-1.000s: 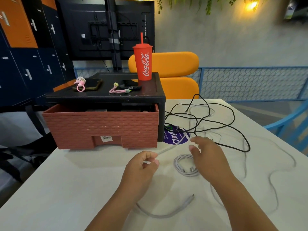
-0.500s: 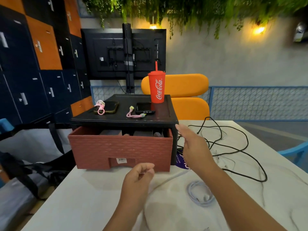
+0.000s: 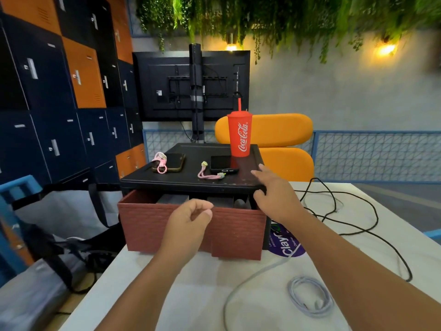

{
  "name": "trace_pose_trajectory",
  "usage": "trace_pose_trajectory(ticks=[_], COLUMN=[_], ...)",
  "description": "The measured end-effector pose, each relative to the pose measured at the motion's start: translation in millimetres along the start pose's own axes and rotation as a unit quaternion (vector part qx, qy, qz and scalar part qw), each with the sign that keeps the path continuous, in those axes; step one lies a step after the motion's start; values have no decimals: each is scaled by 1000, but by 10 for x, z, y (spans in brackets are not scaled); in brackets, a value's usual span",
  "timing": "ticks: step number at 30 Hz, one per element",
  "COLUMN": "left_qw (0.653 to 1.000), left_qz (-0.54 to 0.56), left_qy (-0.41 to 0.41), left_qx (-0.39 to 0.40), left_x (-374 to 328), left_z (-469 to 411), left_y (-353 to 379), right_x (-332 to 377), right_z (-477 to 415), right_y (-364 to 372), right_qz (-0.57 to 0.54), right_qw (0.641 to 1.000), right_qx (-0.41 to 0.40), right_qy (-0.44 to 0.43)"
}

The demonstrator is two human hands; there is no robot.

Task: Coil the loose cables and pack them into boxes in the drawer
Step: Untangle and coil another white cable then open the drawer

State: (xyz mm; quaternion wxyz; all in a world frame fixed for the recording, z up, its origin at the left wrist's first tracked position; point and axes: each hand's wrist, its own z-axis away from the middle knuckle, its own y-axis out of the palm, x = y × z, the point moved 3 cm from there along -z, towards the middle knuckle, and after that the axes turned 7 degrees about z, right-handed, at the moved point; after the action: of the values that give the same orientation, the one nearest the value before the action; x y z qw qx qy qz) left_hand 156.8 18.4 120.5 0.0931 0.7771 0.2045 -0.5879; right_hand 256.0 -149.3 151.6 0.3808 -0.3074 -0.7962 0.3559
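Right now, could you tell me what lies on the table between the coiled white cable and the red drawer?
In the head view, a loose white cable and a purple round sticker lie there.

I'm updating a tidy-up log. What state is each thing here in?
drawer: part open, boxes inside.
small pale cable: coiled, on the table.
long white cable: uncoiled, on the table.
black cable: loose, uncoiled.
red cup: upright, lidded, straw in.
left hand: fingers curled, nothing visible in it.
right hand: fingers straight, at the black unit's corner.
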Motion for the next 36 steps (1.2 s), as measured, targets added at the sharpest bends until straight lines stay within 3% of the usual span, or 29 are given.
trace_pose_trajectory(ticks=[5, 9, 11, 20, 25, 32, 36], left_qw=[979, 902, 878, 895, 886, 886, 866], left_qz=[-179, -402, -451, -395, -392, -370, -378], left_qy=[93, 134, 124, 111, 130, 93, 77], left_qx=[26, 78, 100, 174, 213, 264, 318], left_x=[-5, 2, -3, -52, -186, -313, -382], left_z=[-240, -354, -374, -247, 13, 380, 650], left_y=[-54, -47, -34, -169, -285, -546, -668], right_x=[51, 89, 64, -24, -16, 39, 72], right_z=[-103, -145, -172, -277, -279, -247, -231], right_y=[48, 42, 68, 126, 127, 125, 99], right_qz=[72, 162, 179, 200, 184, 206, 214], right_qw=[996, 979, 976, 974, 978, 973, 972], right_qx=[59, 121, 121, 99, 100, 104, 101], right_qy=[10, 2, -3, -20, -12, 0, 4])
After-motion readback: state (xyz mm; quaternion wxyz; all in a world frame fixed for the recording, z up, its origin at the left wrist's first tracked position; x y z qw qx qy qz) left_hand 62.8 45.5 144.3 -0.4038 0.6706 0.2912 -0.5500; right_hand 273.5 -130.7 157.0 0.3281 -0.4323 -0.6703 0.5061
